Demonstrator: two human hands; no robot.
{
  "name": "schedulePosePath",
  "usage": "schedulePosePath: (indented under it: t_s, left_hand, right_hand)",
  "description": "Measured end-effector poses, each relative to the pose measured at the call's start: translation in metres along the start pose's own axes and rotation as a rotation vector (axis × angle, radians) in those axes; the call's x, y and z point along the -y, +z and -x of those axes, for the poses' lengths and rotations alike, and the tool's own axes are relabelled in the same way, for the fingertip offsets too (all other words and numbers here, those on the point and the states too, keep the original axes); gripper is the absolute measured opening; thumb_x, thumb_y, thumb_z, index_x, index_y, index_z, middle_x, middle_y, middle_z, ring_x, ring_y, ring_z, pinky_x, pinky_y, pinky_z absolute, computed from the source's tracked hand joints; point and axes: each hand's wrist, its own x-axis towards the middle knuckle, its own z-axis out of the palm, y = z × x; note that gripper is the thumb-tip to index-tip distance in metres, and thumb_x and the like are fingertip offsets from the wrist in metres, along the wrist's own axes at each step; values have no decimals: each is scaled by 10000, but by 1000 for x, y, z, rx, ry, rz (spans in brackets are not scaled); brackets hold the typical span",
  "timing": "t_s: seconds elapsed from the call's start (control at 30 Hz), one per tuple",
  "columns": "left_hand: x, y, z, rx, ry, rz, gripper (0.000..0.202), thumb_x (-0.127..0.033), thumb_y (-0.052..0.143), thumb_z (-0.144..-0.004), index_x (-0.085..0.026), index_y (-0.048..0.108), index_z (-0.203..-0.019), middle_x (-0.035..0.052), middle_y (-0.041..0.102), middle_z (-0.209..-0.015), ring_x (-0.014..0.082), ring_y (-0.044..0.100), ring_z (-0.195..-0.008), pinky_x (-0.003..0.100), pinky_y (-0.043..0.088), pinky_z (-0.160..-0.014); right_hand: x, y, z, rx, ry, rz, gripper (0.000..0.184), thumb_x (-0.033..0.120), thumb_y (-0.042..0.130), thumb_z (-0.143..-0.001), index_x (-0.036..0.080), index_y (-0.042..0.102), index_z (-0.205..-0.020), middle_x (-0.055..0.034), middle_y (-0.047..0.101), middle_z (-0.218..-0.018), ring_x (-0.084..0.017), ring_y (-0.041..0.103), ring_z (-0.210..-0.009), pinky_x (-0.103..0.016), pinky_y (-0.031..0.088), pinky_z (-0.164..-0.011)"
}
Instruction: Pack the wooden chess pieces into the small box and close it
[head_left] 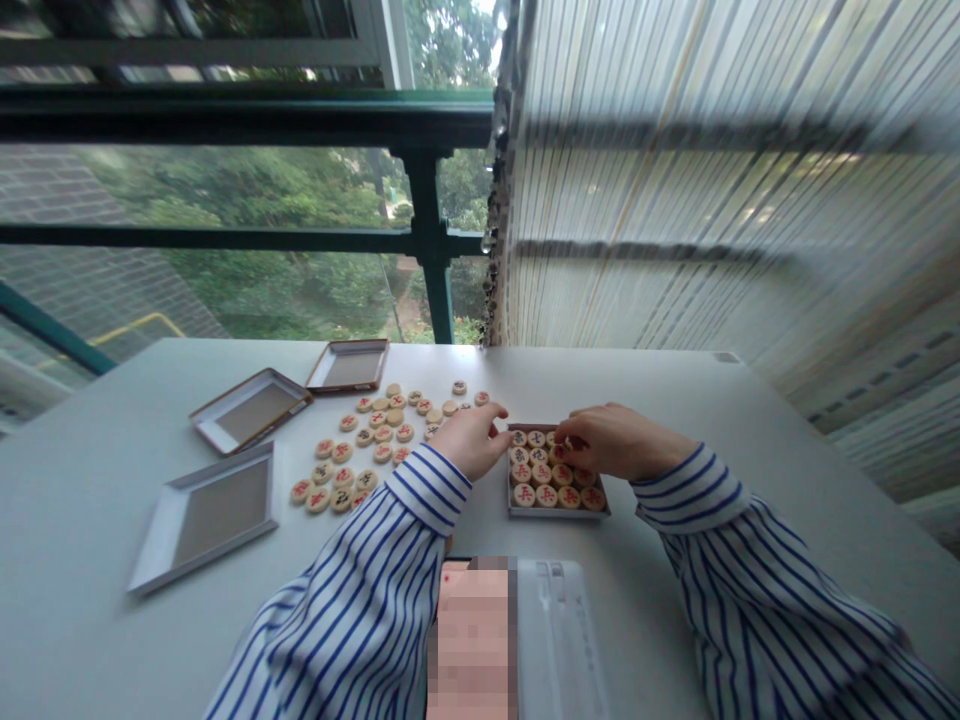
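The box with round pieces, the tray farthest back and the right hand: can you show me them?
Piece box (556, 514): head view, front wall.
Back tray (354, 368): head view, bare inside.
Right hand (626, 440): head view, back of the hand.

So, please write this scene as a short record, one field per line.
surface: white table
right of centre: shallow grey rectangular box
inside it: round wood-coloured pieces marked red or black, in rows
left of box: similar loose pieces, scattered
farther left: three shallow rectangular trays
left hand: close to box's left edge, thumb and forefinger apart
right hand: fingertips over pieces at box's right side; grip unclear
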Motion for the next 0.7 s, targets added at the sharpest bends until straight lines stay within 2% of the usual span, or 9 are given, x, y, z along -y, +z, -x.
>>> schedulePosePath:
  t_s: [0.13,0.23,0.4,0.53,0.7]
  left_hand:
    - [3,-2,-1,-9,0,5,338,-352,483,-757,-176,577,-1031,47,663,-802,175,606,-739,271,449,-674]
    - [6,-10,0,-24,-18,17,363,-367,479,-756,-185,562,-1058,42,661,-818,168,606,-731,266,447,-661]
    - [19,-40,5,-64,-70,35,370,-382,462,-765,-182,565,-1059,46,663,-817,160,607,-734,254,447,-647]
    - [32,-66,11,-105,-107,20,334,-389,475,-751,-165,614,-955,63,665,-838,165,608,-748,253,455,-648]
    - [40,-81,17,-95,-128,-44,295,-381,480,-738,-173,647,-865,54,674,-819,168,606,-740,253,450,-645]
  right_hand:
    - [-2,-1,2,-17,10,-9,246,348,493,-754,256,641,-928,-35,673,-848,-192,606,-767,-280,396,-640]
    - [-4,-5,5,-57,7,-4,239,298,502,-746,255,637,-938,-33,670,-860,-186,601,-771,-276,397,-643]
    - [-4,-12,9,-202,18,0,241,259,447,-791,220,629,-945,-46,654,-880,-158,585,-730,-266,391,-637]
    - [3,-16,8,-353,2,16,237,241,426,-813,212,616,-952,-40,641,-892,-150,568,-726,-275,390,-659]
    - [16,-17,6,-483,-9,-14,216,229,432,-823,200,612,-939,-36,630,-858,-149,551,-749,-279,388,-686]
